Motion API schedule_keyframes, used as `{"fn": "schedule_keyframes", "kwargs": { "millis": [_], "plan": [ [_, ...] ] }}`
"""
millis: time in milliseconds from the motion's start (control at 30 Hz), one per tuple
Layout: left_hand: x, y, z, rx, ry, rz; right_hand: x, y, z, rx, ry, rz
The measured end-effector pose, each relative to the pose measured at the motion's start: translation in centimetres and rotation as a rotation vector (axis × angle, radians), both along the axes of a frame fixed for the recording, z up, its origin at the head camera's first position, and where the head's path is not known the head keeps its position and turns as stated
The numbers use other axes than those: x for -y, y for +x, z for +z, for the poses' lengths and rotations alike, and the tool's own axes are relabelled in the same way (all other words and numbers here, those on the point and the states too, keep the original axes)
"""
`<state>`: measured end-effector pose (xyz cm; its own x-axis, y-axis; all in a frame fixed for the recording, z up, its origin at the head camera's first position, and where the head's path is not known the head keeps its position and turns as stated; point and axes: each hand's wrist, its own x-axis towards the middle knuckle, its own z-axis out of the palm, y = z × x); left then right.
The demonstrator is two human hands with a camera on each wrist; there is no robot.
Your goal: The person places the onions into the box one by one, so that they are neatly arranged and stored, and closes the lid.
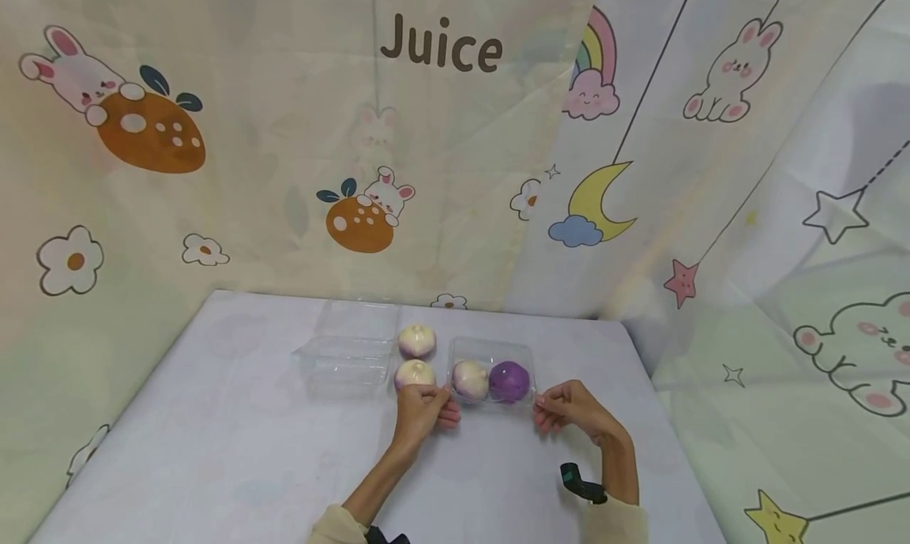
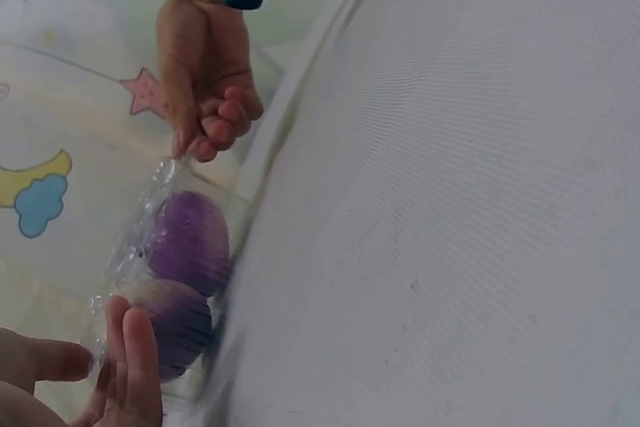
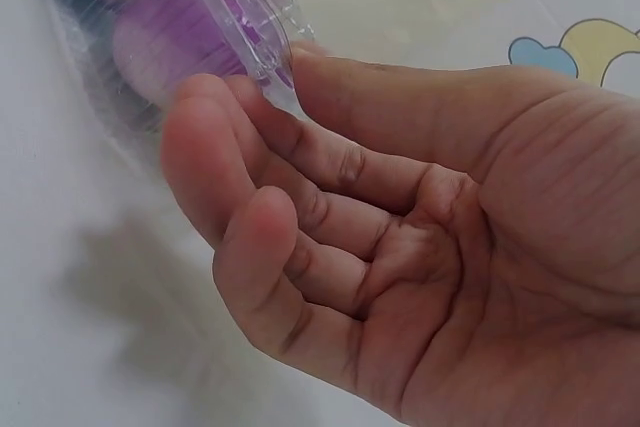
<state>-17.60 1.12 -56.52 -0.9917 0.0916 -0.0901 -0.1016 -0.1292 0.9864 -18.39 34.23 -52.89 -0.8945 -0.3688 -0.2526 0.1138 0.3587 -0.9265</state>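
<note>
A clear plastic clamshell box (image 1: 490, 348) holds two round vegetables that look like turnips or onions: a whitish one (image 1: 470, 380) on the left and a purple one (image 1: 509, 381) on the right. My left hand (image 1: 424, 411) pinches the box's left front edge between thumb and fingers. At the opposite end, my right hand (image 1: 576, 411) pinches the right front corner with thumb and forefinger, its other fingers loosely curled, as the right wrist view shows. The box's lid looks folded down. Two more white-and-purple vegetables, a rear one (image 1: 416, 340) and a front one (image 1: 414, 373), lie left of it.
Another clear clamshell box (image 1: 348, 370) stands open at the left, its lid (image 1: 359, 319) tipped back. All lie on a white-covered table (image 1: 235, 449). A printed curtain (image 1: 270, 133) hangs close behind the table's far edge and along its sides.
</note>
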Motion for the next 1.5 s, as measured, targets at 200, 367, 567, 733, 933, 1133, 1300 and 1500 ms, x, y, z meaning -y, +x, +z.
{"fn": "schedule_keyframes", "kwargs": {
  "millis": [200,367,567,733,933,1133,1300,1500],
  "plan": [
    [-0.1,0.0,0.1,0.025,0.034,-0.025,-0.1,0.0,-0.4,0.032,-0.032,-0.017],
    [-0.3,0.0,-0.1,0.003,0.015,-0.013,-0.2,0.0,-1.0,0.046,-0.039,-0.033],
    [-0.7,0.1,-0.2,-0.008,0.005,0.024,-0.2,0.2,-1.4,0.039,-0.067,-0.043],
    [-0.9,0.1,-0.4,-0.018,0.008,0.048,-0.2,0.3,-1.6,0.026,-0.100,-0.042],
    [-1.0,0.2,-0.4,-0.012,0.015,0.060,-0.2,0.5,-1.8,0.020,-0.118,-0.053],
    [-1.1,0.2,-0.2,-0.007,0.020,0.058,-0.5,0.3,-2.1,0.022,-0.132,-0.035],
    [-1.1,0.3,-0.2,0.019,0.045,0.043,-0.6,0.4,-2.2,0.005,-0.128,-0.017],
    [-1.2,0.4,-0.3,0.028,0.047,0.007,-0.3,0.4,-2.3,-0.015,-0.127,-0.137]
  ]
}}
